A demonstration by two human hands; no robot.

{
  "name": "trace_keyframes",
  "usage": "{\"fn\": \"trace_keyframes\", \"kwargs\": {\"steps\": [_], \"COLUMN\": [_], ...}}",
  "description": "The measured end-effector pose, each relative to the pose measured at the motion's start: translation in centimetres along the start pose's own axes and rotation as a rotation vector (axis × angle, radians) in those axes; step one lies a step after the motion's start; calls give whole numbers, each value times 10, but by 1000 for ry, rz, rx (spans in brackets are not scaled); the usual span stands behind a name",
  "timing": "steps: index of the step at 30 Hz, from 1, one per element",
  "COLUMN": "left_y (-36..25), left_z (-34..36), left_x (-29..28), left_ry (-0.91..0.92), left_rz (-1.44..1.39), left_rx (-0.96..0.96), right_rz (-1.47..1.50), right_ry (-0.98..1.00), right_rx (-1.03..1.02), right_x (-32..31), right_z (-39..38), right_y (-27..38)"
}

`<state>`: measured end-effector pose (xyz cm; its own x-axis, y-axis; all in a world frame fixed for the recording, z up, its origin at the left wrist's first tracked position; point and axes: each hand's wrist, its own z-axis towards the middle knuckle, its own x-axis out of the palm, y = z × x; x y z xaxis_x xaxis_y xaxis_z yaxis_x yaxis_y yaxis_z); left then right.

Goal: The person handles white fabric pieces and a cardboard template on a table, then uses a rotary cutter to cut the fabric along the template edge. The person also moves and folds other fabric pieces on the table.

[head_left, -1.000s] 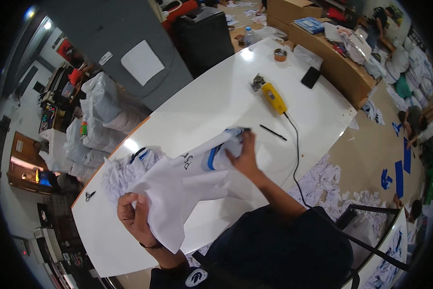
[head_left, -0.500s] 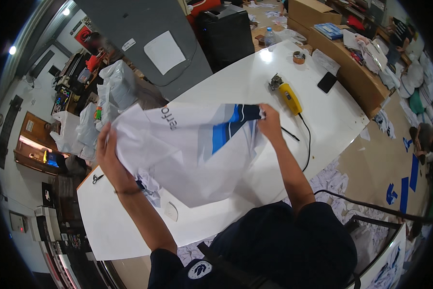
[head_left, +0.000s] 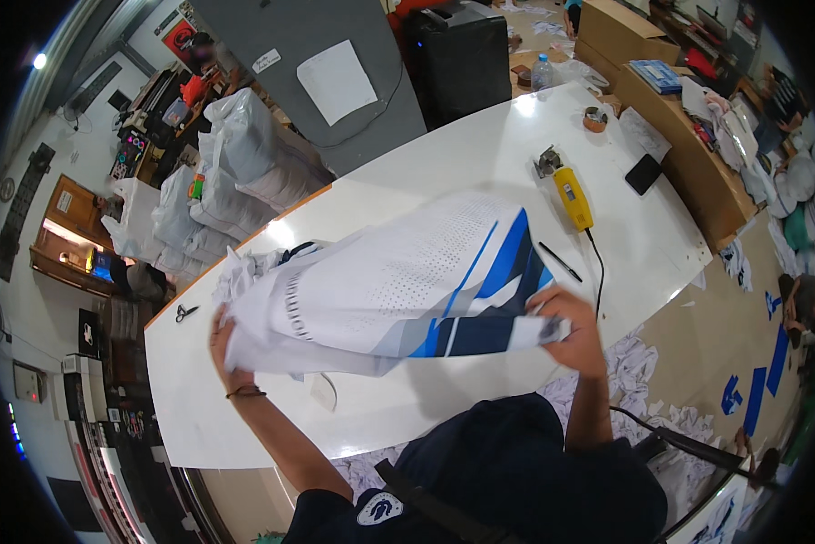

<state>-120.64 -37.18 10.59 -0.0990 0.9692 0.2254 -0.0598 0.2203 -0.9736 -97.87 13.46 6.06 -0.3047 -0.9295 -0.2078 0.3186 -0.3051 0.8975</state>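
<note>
A white fabric piece [head_left: 380,281], printed with dots, lettering and blue, grey and navy stripes, stretches between my hands above the white table [head_left: 444,390]. My left hand [head_left: 229,349] is closed on its left end, the fingertips partly behind the cloth. At the near right corner, my right hand [head_left: 572,331] pinches the edge between thumb and fingers. Behind the left part of the cloth lies a crumpled fabric heap [head_left: 244,269]. A small pale curved piece [head_left: 324,393] rests on the table between my forearms. Beyond my right hand lies a black pen [head_left: 562,261].
A yellow handheld power cutter [head_left: 572,195] with a black cord lies at the right. Tape roll [head_left: 595,119], phone [head_left: 643,174] and water bottle [head_left: 541,72] are farther back. Small scissors [head_left: 185,313] sit at the left edge. Stuffed plastic sacks [head_left: 244,136] stand beyond the table.
The fabric has been swung over and lowered toward the table, now spread flatter with another printed part showing. My right hand came down nearer my body; my left hand also moved lower.
</note>
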Motion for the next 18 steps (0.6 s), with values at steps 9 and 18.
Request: {"fn": "trace_keyframes", "kwargs": {"steps": [9,18], "left_y": [133,200], "left_z": [-28,-98], "left_x": [1,94], "left_ry": [-142,473], "left_rz": [278,511], "left_rx": [-222,-308], "right_rz": [253,-887], "right_ry": [835,-16], "right_rx": [299,430], "right_x": [109,78], "right_z": [-55,-50], "right_y": [-48,-149]}}
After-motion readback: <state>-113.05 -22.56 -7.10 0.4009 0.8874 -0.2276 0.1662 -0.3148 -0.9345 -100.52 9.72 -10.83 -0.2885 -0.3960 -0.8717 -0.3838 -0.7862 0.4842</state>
